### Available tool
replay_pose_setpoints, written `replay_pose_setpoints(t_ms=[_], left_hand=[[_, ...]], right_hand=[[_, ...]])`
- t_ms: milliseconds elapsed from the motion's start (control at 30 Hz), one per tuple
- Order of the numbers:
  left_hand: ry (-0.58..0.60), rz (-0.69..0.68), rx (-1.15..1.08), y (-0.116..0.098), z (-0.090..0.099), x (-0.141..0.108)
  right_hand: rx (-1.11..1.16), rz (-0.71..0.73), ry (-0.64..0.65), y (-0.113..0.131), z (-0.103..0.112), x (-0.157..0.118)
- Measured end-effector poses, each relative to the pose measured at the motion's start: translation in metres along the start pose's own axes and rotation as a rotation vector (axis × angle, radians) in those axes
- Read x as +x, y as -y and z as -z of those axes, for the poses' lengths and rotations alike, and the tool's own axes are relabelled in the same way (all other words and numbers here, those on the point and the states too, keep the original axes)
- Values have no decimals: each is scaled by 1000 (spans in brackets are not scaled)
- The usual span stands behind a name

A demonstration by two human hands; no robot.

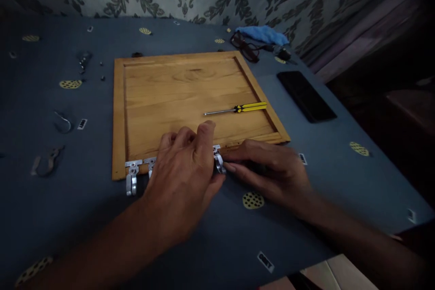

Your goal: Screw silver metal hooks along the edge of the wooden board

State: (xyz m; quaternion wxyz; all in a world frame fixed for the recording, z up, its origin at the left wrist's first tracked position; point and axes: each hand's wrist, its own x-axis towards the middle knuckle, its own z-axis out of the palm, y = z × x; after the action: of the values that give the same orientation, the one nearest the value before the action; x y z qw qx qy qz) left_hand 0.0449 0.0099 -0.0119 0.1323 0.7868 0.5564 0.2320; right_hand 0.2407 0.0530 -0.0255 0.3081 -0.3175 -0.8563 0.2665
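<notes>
A framed wooden panel [183,95] lies flat on the table, with silver metal hooks screwed or set along its near edge. My left hand [183,167] is closed over that edge, its fingers curled on the wood and its thumb beside a metal hook [219,162]. Its fingertips are partly hidden. My right hand [272,165] pinches at the right side of the same hook with thumb and index finger. Another hook [132,176] sits at the panel's left corner, and a further one [150,164] is mostly covered by my left hand. A yellow-and-black screwdriver [238,108] rests on the panel.
Loose hooks [46,161] and small metal pieces [84,60] lie on the left of the patterned blue tablecloth [91,131]. A black phone [306,96], glasses [245,47] and a blue cloth [263,34] are at the right and back. The wall stands behind.
</notes>
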Motion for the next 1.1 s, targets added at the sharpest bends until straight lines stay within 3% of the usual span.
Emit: replay_pose_setpoints(t_ms=[133, 367, 867, 967, 1100], left_hand=[[28, 14, -10, 0, 1, 2], [62, 40, -30, -1, 5, 1], [18, 123, -70, -6, 2, 2], [26, 142, -79, -8, 3, 1], [32, 161, -94, -8, 2, 2]], right_hand=[[123, -118, 0, 4, -3, 1], [283, -257, 107, 2, -6, 0], [328, -259, 144, 2, -5, 2], [231, -230, 98, -3, 5, 6], [-236, -135, -169, -28, 22, 20]])
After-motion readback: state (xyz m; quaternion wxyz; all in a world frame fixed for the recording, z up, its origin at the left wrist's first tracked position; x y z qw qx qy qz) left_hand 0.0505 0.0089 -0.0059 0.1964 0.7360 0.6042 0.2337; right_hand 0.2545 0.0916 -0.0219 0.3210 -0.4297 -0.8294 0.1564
